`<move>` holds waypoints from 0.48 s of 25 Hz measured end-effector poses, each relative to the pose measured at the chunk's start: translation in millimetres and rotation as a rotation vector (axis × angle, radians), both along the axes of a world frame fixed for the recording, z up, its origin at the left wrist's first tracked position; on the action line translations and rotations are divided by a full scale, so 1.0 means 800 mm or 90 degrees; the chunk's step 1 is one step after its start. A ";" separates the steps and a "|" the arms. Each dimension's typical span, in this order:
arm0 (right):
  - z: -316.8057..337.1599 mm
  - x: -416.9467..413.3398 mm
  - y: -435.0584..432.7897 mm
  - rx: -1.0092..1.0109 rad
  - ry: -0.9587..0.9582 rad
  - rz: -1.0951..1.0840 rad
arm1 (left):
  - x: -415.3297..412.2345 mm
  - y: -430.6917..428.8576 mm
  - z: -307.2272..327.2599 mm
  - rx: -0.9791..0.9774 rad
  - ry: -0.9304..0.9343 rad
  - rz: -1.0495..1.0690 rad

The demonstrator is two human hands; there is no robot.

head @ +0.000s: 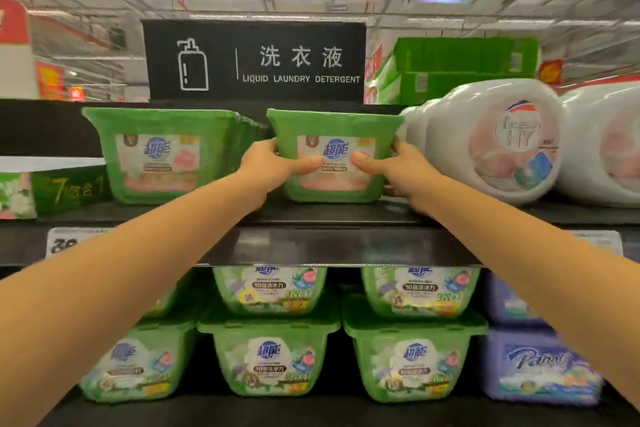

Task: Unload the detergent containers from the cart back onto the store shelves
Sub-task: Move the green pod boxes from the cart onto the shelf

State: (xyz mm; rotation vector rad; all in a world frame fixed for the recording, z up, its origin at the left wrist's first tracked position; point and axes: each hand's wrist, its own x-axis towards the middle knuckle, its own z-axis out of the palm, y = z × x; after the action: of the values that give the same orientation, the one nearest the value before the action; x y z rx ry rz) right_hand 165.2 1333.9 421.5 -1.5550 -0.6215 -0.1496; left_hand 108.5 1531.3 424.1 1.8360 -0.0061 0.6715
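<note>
Both hands, left hand [268,163] and right hand [398,166], grip the sides of a green plastic detergent tub [334,128] on the black top shelf [311,215], thumbs across its label.

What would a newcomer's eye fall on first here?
The left hand and right hand grip a green detergent pod tub at the centre of the top shelf, under the black LIQUID LAUNDRY DETERGENT sign. Big white detergent bottles lie on their sides just right of it.

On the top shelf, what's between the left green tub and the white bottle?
In the head view: a second green tub, gripped by the left hand and right hand, close beside the white bottle.
</note>
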 end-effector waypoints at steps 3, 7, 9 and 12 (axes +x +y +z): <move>0.014 0.046 0.016 -0.076 0.019 -0.045 | 0.043 0.008 0.011 -0.014 0.079 -0.002; 0.029 0.104 0.032 -0.183 0.010 -0.152 | 0.100 0.017 0.017 0.044 0.124 0.044; 0.029 0.126 0.039 -0.251 0.000 -0.213 | 0.127 0.017 0.018 0.195 0.152 0.147; 0.026 0.155 0.054 -0.290 -0.012 -0.274 | 0.163 0.020 0.019 0.302 0.159 0.213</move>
State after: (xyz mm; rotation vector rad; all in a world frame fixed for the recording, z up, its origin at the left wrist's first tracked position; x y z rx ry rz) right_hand 289.5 1377.0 442.2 -2.1207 -0.3368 -0.3663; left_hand 239.2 1547.1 439.7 2.4014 0.3386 0.7053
